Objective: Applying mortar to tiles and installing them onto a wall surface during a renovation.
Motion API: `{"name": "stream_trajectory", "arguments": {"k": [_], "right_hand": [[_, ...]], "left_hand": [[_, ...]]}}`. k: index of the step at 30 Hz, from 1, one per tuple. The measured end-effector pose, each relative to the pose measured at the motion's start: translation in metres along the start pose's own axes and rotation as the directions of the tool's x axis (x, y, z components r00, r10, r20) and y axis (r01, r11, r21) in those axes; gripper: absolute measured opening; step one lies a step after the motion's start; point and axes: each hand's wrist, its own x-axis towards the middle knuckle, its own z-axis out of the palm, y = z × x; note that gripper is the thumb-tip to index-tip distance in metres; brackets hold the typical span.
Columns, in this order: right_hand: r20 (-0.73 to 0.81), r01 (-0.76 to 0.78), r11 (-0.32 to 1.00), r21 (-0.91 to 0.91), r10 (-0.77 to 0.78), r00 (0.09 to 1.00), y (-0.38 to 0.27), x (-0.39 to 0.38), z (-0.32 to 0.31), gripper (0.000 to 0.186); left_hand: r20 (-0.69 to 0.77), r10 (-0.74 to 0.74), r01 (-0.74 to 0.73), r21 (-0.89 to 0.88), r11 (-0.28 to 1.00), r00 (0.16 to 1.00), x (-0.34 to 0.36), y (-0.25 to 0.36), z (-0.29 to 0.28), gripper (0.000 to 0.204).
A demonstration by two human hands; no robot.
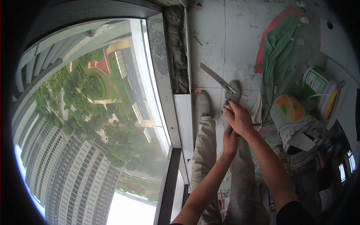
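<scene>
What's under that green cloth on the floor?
The green cloth lies on a red sheet whose edge shows along its left side, over the pale floor tiles. Anything else beneath is covered.

1. Trowel (217,79): a flat, narrow metal blade, grey and smeared with dried mortar, tapering toward its far end.
2. State: held at the handle end by the right hand (240,120); the left hand (229,140) sits just below, touching the right wrist.
3. Pose: the blade slants up and to the left from the grip, raised above the tiled floor (240,45).
4. Location: the blade tip points toward the mortar-filled channel (177,52), staying apart from it.
</scene>
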Motion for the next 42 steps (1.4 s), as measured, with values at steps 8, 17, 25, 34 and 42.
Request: {"name": "stream_trajectory", "arguments": {"k": [8,17,25,34,42], "right_hand": [[-0.021,-0.08,0.971,0.224,0.087,0.996,-0.036,-0.076,-0.07,0.033],[-0.062,-0.203,0.951,0.235,0.223,0.973,-0.049,-0.163,-0.139,0.039],[-0.095,-0.283,0.936,0.209,0.308,0.947,-0.005,-0.114,-0.094,0.049],[0.164,-0.289,0.768,0.572,0.239,0.957,-0.091,-0.002,-0.024,0.03],[-0.167,-0.044,0.928,0.371,0.113,0.98,-0.17,0.185,0.109,0.035]], "left_hand": [[-0.004,-0.049,0.048,0.317,0.947,0.999,-0.093,0.031,-0.035,0.036],[0.078,0.224,-0.18,0.856,0.484,0.971,-0.178,0.086,-0.068,0.04],[-0.028,0.161,-0.039,0.917,0.397,0.987,-0.181,0.04,-0.067,0.032],[-0.034,0.177,0.006,0.988,0.156,0.984,-0.232,0.012,-0.115,0.038],[-0.169,0.179,0.166,0.986,0.035,0.969,-0.212,-0.018,-0.104,0.045]]}}
